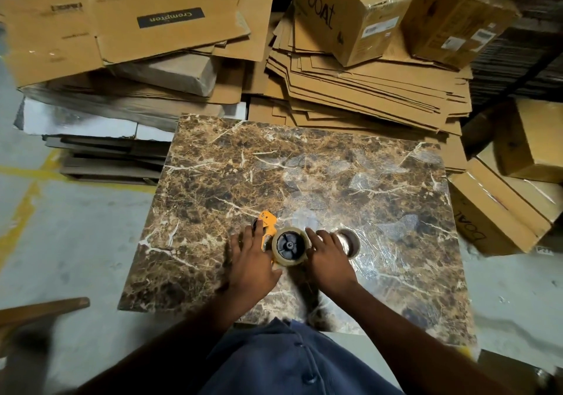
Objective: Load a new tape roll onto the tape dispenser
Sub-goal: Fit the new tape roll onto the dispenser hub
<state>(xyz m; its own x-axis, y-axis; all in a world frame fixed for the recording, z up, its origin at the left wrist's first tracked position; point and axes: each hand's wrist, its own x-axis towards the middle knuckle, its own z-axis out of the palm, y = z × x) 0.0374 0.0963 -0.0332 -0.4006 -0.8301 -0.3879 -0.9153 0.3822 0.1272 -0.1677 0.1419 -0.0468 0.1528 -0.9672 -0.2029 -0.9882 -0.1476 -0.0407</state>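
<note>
1. You are pressing your left hand (pixel 251 260) flat over the yellow plastic tape dispenser (pixel 268 227), fingers spread across its frame and not curled around it. From this view I cannot tell whether your thumb is hooking underneath. If that hand is only resting, the dispenser is likely to skid on the glossy brown marble-patterned tabletop (pixel 213 187) when you push the roll.

2. Your right hand (pixel 330 256) is lying open against the right edge of the clear packing tape roll (pixel 289 246), fingertips touching its rim and nothing closed in the palm. The roll is sitting around the black spoked hub (pixel 288 244) of the dispenser, between your two hands. Whether it is seated fully down the hub I cannot tell. If it is sitting crooked, it may bind or pop off once tape is being pulled.

3. The loose tape end is not showing. If the roll is facing the wrong way round, the sticky side will be meeting the roller wrongly and you will be reloading.

4. Just beside your right hand, a brown cardboard tape core (pixel 348 242) is standing on the tabletop. A careless sweep may knock it off the edge.

5. Farther out, crinkled clear film (pixel 380 254) is lying on the tabletop. A free tape end could be catching on it.
</note>
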